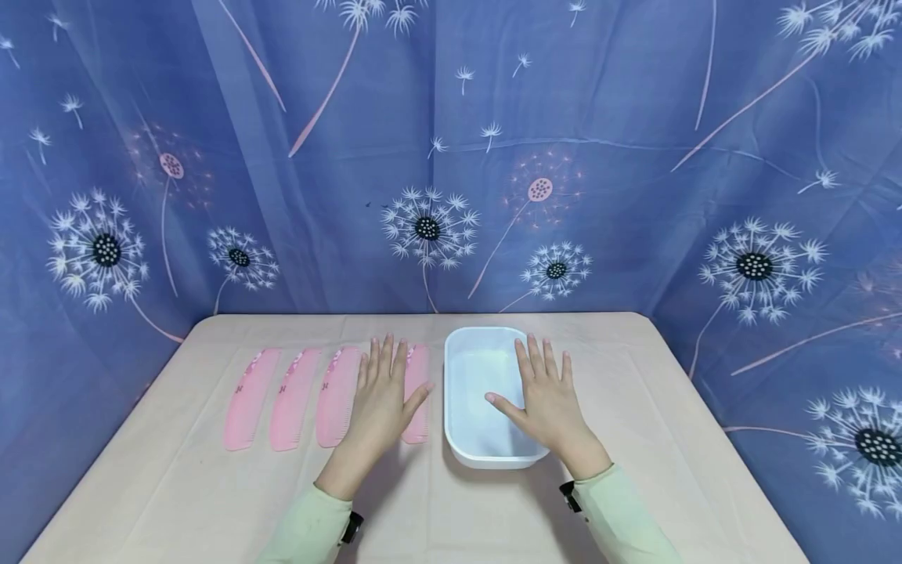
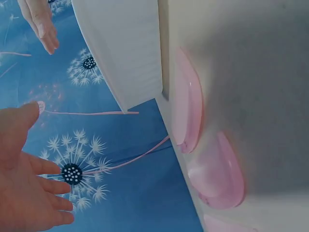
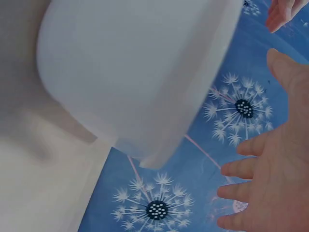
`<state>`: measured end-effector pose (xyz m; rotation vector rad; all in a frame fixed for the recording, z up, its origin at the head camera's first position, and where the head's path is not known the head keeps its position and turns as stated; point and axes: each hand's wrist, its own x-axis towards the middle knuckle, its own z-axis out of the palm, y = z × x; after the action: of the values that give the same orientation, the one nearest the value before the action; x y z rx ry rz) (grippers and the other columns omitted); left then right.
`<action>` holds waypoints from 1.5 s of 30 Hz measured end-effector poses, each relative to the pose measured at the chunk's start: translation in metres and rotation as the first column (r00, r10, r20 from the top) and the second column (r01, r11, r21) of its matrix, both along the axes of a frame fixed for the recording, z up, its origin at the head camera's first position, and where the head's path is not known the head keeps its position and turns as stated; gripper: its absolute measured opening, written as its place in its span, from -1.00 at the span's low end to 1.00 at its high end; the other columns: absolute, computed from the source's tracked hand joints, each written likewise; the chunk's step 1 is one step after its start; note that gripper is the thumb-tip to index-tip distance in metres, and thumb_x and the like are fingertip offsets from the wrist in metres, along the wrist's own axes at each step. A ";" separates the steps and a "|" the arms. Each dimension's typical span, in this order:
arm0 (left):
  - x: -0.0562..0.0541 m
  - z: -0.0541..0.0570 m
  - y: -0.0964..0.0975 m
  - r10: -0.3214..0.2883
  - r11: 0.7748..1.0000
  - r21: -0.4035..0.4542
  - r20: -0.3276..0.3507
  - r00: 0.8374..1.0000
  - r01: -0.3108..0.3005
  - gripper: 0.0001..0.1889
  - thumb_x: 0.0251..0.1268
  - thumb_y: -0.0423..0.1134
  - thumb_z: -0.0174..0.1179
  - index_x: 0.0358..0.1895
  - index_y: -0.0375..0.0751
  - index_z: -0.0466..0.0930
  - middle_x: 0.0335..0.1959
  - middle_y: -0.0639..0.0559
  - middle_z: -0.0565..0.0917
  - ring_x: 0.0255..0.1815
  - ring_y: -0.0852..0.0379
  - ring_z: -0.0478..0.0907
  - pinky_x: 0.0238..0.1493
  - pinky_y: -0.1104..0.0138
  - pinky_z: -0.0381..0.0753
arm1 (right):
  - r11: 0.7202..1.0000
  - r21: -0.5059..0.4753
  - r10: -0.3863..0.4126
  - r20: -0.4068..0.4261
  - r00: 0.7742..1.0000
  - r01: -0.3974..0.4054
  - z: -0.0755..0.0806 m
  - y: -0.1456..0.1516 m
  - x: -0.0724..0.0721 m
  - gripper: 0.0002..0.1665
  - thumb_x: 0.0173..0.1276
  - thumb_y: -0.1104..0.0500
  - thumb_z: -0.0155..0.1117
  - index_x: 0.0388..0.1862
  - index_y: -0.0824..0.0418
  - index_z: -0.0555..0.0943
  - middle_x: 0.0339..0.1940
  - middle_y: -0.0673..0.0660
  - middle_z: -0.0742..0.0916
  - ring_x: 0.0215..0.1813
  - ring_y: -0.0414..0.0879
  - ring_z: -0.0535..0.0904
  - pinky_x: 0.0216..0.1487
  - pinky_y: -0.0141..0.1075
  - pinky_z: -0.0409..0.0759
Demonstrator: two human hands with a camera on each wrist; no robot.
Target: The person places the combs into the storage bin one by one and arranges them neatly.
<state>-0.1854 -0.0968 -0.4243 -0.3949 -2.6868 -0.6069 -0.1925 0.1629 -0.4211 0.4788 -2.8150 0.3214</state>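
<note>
Several pink combs (image 1: 251,401) lie side by side in a row on the left of the table, teeth toward the right. My left hand (image 1: 380,399) hovers above the right end of that row, fingers straight and thumb spread, partly covering the comb (image 1: 417,399) nearest the container. A white rectangular container (image 1: 486,462) stands to the right of the combs, with nothing visible inside. Over its right side hangs my right hand (image 1: 552,403), fingers extended and thumb out to the left. Both wrist views show the palms holding nothing; combs (image 2: 188,106) appear below in the left one.
A pale cloth covers the table (image 1: 176,501), whose far edge meets a blue curtain (image 1: 338,235) printed with dandelions. The curtain also runs along the left and right sides.
</note>
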 end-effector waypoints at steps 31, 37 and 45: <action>-0.023 -0.024 -0.001 -0.047 0.929 0.368 0.205 0.978 -0.032 -0.24 0.29 -0.23 0.23 0.40 -0.55 0.06 0.37 -0.48 0.20 0.36 -0.35 0.21 0.35 -0.06 0.26 | 0.809 -0.574 0.053 0.285 0.957 0.126 -0.023 0.025 -0.020 -0.19 0.52 -0.03 -0.02 0.51 0.39 -0.03 0.47 0.46 0.17 0.44 0.37 0.09 0.42 0.17 0.11; -0.025 -0.027 -0.002 -0.039 0.897 0.435 0.253 0.967 -0.077 -0.25 0.26 -0.29 0.24 0.39 -0.56 0.08 0.36 -0.50 0.21 0.36 -0.38 0.20 0.36 -0.07 0.24 | 0.768 -0.623 0.062 0.302 0.951 0.148 -0.026 0.028 -0.023 -0.28 0.55 0.04 -0.08 0.50 0.39 0.02 0.46 0.44 0.20 0.43 0.37 0.13 0.40 0.13 0.18; -0.028 -0.032 -0.002 -0.042 0.843 0.520 0.316 0.948 -0.136 -0.24 0.23 -0.31 0.25 0.40 -0.55 0.07 0.38 -0.51 0.17 0.35 -0.42 0.19 0.33 -0.10 0.25 | 0.708 -0.673 0.075 0.373 0.925 0.215 -0.031 0.032 -0.026 -0.35 0.56 0.15 -0.12 0.49 0.42 0.04 0.46 0.44 0.22 0.44 0.32 0.16 0.38 0.05 0.27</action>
<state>-0.2131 -0.0984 -0.4568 -0.0743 -2.6352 -1.4694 -0.2187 0.1950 -0.4517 0.1248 -2.7201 1.5538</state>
